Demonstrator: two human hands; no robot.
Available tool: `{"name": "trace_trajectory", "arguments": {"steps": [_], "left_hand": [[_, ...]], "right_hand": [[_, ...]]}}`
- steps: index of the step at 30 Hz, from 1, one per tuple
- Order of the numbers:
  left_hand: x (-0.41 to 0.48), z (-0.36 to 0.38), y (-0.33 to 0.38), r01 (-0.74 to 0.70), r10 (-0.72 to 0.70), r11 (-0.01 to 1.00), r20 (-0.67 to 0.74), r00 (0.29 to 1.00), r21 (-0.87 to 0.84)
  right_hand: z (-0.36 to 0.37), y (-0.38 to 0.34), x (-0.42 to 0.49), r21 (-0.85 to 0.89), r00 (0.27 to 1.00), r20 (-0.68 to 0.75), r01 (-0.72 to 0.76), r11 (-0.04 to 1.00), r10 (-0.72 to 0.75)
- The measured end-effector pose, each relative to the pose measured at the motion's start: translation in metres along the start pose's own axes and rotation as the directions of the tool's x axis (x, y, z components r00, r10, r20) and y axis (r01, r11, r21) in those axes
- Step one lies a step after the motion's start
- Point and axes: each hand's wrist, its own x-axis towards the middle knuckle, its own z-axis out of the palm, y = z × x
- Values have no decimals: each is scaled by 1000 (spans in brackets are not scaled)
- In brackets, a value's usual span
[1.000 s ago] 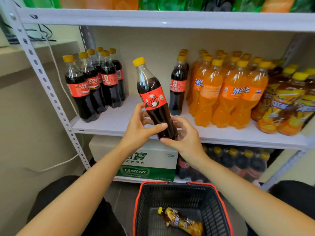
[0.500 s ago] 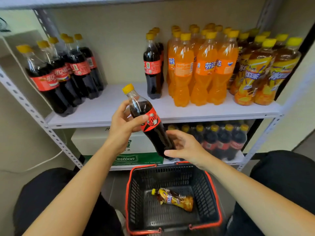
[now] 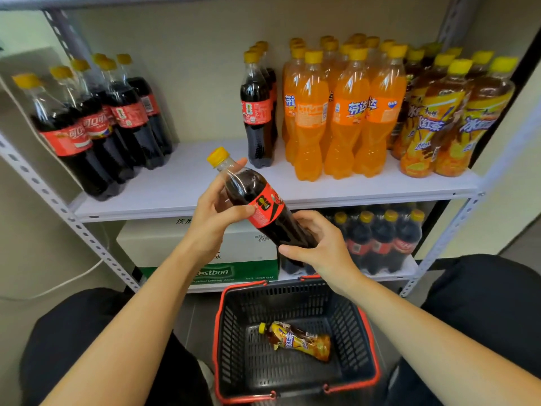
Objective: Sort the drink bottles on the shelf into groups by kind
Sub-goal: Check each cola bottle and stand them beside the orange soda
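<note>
A cola bottle [image 3: 257, 200] with a yellow cap and red label hangs tilted in front of the white shelf [image 3: 181, 186]. My left hand [image 3: 216, 218] grips its upper part near the label. My right hand [image 3: 319, 244] holds its lower end from below. On the shelf stand several cola bottles [image 3: 96, 127] at the left, a short row of cola bottles [image 3: 259, 112] in the middle, several orange soda bottles [image 3: 336, 112] beside them, and several iced tea bottles [image 3: 448, 118] at the right.
A black basket with red rim [image 3: 371, 347] sits on the floor below my hands, with one iced tea bottle [image 3: 298, 341] lying inside. The lower shelf holds a cardboard water box [image 3: 181, 250] and several cola bottles [image 3: 383, 241]. Perforated grey uprights [image 3: 58, 206] frame the shelf.
The held cola bottle has come down and away from the shelf and tilted further. My view has dropped, so the basket shows more fully. Both hands keep their hold.
</note>
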Motion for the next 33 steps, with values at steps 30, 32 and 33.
{"name": "trace_trajectory", "arguments": {"steps": [30, 32, 33], "left_hand": [[-10, 19, 2, -141, 145, 970, -6, 989, 201], [-12, 24, 2, -153, 161, 967, -26, 987, 206], [-13, 26, 2, -156, 167, 964, -35, 985, 215]], "right_hand": [[4, -13, 7, 94, 983, 183, -27, 995, 9], [10, -13, 5, 81, 991, 135, -21, 996, 10], [12, -13, 4, 71, 994, 105, -9, 997, 2]]}}
